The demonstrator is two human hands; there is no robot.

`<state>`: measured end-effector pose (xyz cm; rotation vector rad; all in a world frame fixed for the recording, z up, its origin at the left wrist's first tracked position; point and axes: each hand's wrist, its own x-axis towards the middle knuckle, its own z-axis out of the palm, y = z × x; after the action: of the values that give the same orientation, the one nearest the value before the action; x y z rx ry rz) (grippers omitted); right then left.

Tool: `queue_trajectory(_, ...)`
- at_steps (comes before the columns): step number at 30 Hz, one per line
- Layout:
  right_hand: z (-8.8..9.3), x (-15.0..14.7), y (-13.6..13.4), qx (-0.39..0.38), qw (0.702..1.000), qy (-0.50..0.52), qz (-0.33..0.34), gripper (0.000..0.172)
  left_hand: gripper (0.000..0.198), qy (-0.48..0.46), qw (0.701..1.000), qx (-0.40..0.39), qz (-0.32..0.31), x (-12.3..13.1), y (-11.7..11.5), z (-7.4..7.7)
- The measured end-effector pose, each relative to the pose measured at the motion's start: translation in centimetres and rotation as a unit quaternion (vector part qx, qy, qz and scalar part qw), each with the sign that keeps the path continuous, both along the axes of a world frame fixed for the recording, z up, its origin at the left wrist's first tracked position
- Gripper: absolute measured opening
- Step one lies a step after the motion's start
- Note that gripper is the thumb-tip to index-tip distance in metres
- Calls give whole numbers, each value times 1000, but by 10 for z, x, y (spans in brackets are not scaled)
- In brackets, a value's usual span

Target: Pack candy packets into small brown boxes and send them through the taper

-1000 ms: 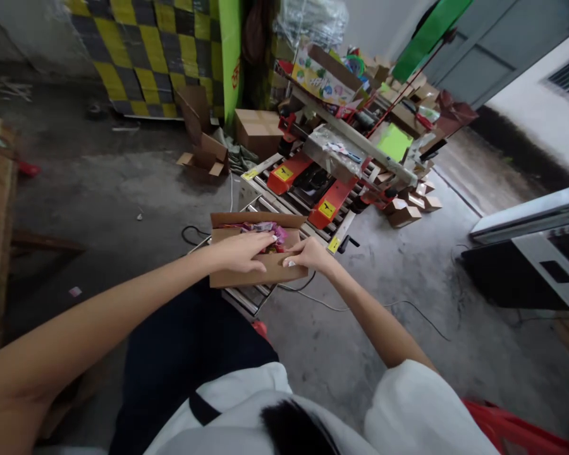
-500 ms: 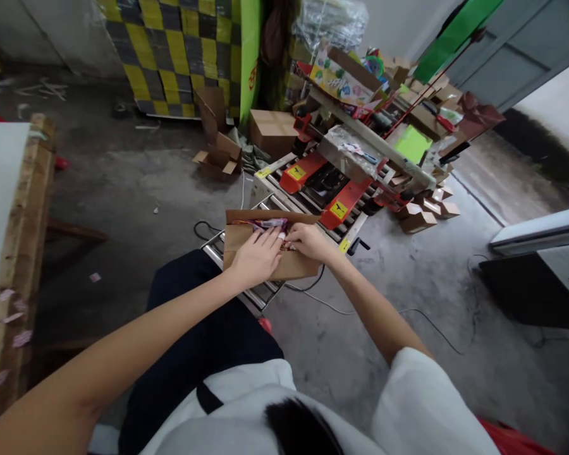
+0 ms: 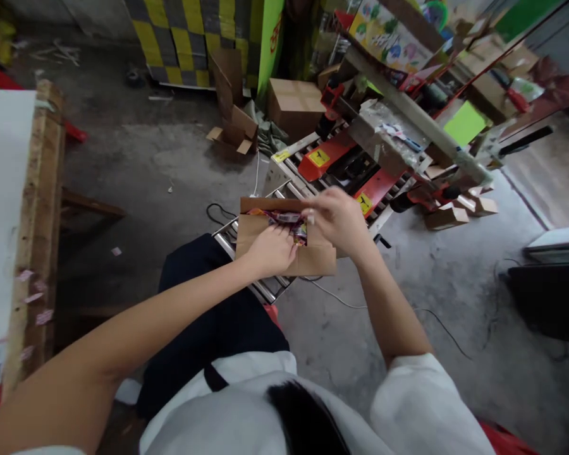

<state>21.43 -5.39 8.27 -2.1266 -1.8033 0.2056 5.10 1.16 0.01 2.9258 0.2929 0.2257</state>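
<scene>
A small cardboard box with raised flaps sits in front of me on the roller conveyor. Colourful glossy packets lie inside it. My left hand reaches over the near side, its fingers stretched onto the packets and their tips partly hidden among them. Above the box's right end is my right hand, lifted off the packets with bent fingers. Motion smears those fingers, so whether they hold or touch anything cannot be made out.
Beyond the box stands a carton sealing machine with red guides, loaded with a printed box and clutter. A closed carton and an open carton stand on the floor behind. At left is a white-topped table with a wooden edge.
My right hand has risen out of the box, up and to the right, uncovering more packets. My left hand stays on the packets, its fingers now deeper among them. The view has shifted.
</scene>
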Motion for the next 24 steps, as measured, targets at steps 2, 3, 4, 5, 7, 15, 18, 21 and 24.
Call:
queue_trajectory(2,-1,-6,7,16,999,-25,-24,38,48,5,1000,-6,8,0,0,1)
queue_trajectory(3,-6,-11,7,2,999,-32,-23,43,47,6,1000,-8,11,0,0,0)
queue_trajectory(4,-13,-19,4,-15,999,-36,-19,48,45,3,1000,-11,11,-1,0,0)
queue_trajectory(5,-23,-27,-3,-26,999,-36,-16,51,43,-1,1000,-18,12,-2,-1,-1)
queue_trajectory(7,-46,-44,-24,-15,999,-38,-14,53,40,4,999,-42,19,-5,-2,-3)
queue_trajectory(15,-99,-61,-68,66,996,-62,-15,57,36,-83,996,-32,-30,-37,-14,-5)
queue_trajectory(18,-97,-55,-63,63,996,-56,-7,53,44,-108,992,-3,-65,-54,-7,6)
queue_trajectory(21,-95,-52,-60,54,997,-56,13,50,112,-10,1000,19,-20,-59,19,19)
queue_trajectory(24,-93,-45,-58,45,996,-61,47,50,142,130,992,3,7,-53,44,27)
